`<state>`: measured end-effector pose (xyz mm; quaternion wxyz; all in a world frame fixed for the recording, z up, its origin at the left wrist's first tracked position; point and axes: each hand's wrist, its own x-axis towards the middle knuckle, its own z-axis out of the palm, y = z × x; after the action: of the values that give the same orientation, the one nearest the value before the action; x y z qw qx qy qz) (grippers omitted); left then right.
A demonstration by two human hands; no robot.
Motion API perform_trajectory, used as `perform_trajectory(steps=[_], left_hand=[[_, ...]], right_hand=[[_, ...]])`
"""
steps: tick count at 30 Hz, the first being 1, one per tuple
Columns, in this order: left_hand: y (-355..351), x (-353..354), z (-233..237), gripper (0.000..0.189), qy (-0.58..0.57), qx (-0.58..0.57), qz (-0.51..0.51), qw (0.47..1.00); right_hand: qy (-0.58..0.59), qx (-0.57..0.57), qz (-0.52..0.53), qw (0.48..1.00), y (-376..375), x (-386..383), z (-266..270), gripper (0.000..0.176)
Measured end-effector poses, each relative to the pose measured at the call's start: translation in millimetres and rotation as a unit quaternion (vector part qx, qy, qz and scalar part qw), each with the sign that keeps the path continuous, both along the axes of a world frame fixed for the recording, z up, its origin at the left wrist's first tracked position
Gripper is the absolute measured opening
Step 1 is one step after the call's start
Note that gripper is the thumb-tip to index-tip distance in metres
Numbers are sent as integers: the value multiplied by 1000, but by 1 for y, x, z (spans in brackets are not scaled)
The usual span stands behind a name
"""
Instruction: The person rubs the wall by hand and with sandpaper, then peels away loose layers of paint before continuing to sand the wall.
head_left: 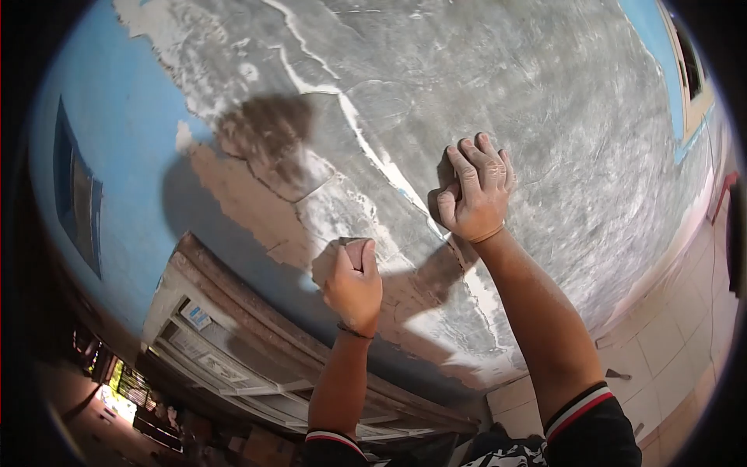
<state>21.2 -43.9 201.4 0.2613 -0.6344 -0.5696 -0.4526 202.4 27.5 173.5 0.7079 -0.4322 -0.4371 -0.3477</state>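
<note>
My left hand [354,288] is closed around a small flat brown piece, likely sandpaper [355,251], close to the lower part of the wall. Dust-covered fingers of my right hand [481,191] are spread against the grey plastered wall [576,101], just right of a long white filled crack [373,152]. Nothing shows in that hand, though its palm side is hidden. Rough white and bare brownish patches surround the left hand where the blue paint [140,171] stops.
A wooden door or window frame with panes [233,342] stands at lower left. Tiled floor [654,350] runs along the wall's base at right. A window frame [692,101] sits at upper right, and a dark wall opening [78,194] at far left.
</note>
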Motion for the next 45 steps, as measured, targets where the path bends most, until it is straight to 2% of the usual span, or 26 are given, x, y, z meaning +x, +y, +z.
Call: perform_trajectory(steps=[1, 5, 6, 8, 9, 10, 11, 12, 13, 15, 17, 18, 21, 23, 26, 27, 30, 33, 36, 37, 39, 41, 42, 43, 44, 45], left_hand=[[-3, -4, -8, 30, 8, -7, 24, 1000], [-21, -27, -45, 32, -136, -69, -148, 977], [-29, -28, -53, 31, -221, -84, -193, 952], [-42, -26, -71, 29, -388, -111, -274, 873], [-47, -30, -80, 27, -416, -133, -290, 852], [-53, -34, -93, 27, -426, -146, -310, 837], [-59, -37, -108, 27, -436, -157, -329, 823], [-64, -41, -122, 27, -442, -168, -349, 809], [-68, -44, -134, 26, -420, -188, -334, 823], [-75, -52, -155, 25, -373, -225, -304, 847], [-78, -62, -180, 23, -410, -267, -347, 800], [-80, -66, -188, 23, -428, -287, -368, 774], [-89, -71, -180, 30, -595, -337, -488, 543], [-85, -77, -178, 34, -547, -364, -494, 569], [-78, -90, -177, 35, -469, -392, -482, 627], [-73, -93, -175, 35, -438, -397, -477, 650], [-71, -91, -159, 30, -356, -347, -474, 726], [-59, -101, -168, 33, -355, -391, -461, 713], [-50, -106, -168, 40, -318, -362, -470, 740], [-48, -105, -169, 41, -333, -346, -480, 734], [-46, -102, -170, 43, -365, -316, -496, 722], [-45, -104, -163, 43, -422, -358, -489, 674], [-43, -105, -159, 43, -449, -375, -486, 649], [-43, -106, -163, 44, -409, -357, -486, 685], [-44, -105, -162, 44, -385, -345, -501, 694], [-47, -101, -161, 45, -361, -334, -516, 702]], right_hand=[[-2, -9, 2, 1000, 0, 0, 0, 47], [-14, -68, 75, 995, -29, 2, -22, 41], [-17, -92, 102, 990, -43, -2, -35, 40], [35, -220, 260, 940, -85, -26, -73, 29], [92, -191, 432, 877, -96, -43, -94, 20], [100, -221, 489, 838, -109, -56, -116, 22], [191, -288, 607, 715, -125, -67, -130, 27], [218, -339, 649, 644, -132, -74, -144, 25], [257, -347, 687, 584, -145, -81, -147, 25], [211, -414, 658, 592, -145, -90, -179, 22], [184, -466, 633, 589, -149, -91, -185, 19], [191, -481, 629, 581, -150, -90, -179, 18], [222, -487, 654, 534, -147, -93, -172, 15], [247, -481, 682, 492, -146, -98, -170, 14], [159, -541, 555, 612, -150, -117, -169, 13], [171, -549, 503, 645, -157, -124, -156, 13], [176, -530, 441, 702, -163, -138, -153, 16], [216, -540, 398, 710, -166, -146, -152, 22], [175, -382, 506, 753, -164, -145, -170, 32], [106, -444, 464, 760, -172, -142, -150, 39], [113, -490, 446, 740, -176, -140, -134, 37], [162, -507, 470, 704, -176, -134, -120, 29], [173, -506, 468, 704, -175, -130, -123, 27], [182, -503, 466, 704, -172, -125, -130, 26], [192, -500, 465, 704, -169, -122, -132, 24], [148, -498, 438, 733, -170, -123, -130, 23]])
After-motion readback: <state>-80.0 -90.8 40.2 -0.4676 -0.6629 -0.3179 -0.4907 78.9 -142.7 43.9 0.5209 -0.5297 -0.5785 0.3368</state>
